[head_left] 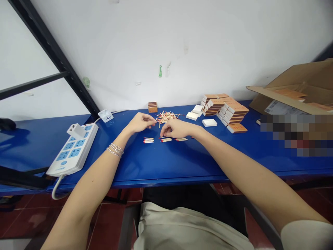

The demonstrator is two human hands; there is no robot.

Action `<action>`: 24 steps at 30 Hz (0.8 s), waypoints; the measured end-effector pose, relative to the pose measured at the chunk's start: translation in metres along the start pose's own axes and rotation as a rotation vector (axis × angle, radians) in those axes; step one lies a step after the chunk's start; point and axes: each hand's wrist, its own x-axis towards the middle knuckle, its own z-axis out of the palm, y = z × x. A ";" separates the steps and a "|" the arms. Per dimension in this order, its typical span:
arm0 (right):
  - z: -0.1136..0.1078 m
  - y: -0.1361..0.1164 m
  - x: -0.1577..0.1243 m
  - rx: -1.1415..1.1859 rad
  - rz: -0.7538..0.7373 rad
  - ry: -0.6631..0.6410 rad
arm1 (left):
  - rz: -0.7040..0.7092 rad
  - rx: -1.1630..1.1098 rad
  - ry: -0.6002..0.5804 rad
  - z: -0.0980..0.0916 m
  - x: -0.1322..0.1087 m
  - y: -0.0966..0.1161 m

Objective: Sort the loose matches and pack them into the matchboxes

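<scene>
1. Head view: looking down from a seated position across a blue worktop (156, 163), with both bare forearms stretching forward to mid-frame.
2. Reaching with the left hand (142, 123), just left of centre, to the near edge of a loose pile of matches (166, 117). Drawing the fingers (152, 122) narrow and seemingly pinching a single match (157, 121), though too small for certainty.
3. Curling the right hand (177, 128) palm-down just right of centre, with the fingertips lowering toward the worktop. Failing to show whether anything is being held, since the knuckles are hiding the tips.
4. Noting three small bundles (166, 140) of matches lying in a row just below both hands, set apart from one another, with red heads at the left ends.
5. Judging from that, being only partly through: a few bundles laid out, and most of the loose pile sitting unsorted just above the hands.
6. Noting stacked matchboxes (229, 111) and white trays (209, 122) right of centre, none visibly being filled, and a small brown box (152, 107) by the wall at upper centre.
7. Struggling to count the matches in any bundle. Suspecting something more lying behind the right wrist.
8. Losing a cardboard carton (299, 90) at the right edge, above a blurred patch. Noting a power strip (74, 149) at the left.
</scene>
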 end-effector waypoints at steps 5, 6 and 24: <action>-0.001 -0.004 -0.002 0.011 0.041 -0.037 | -0.006 0.021 -0.003 0.000 0.000 0.000; -0.002 -0.005 -0.003 0.001 0.051 -0.041 | -0.007 0.024 -0.003 0.000 0.000 0.000; -0.001 -0.002 -0.002 -0.091 0.068 0.376 | 0.078 0.112 -0.249 0.004 -0.005 0.004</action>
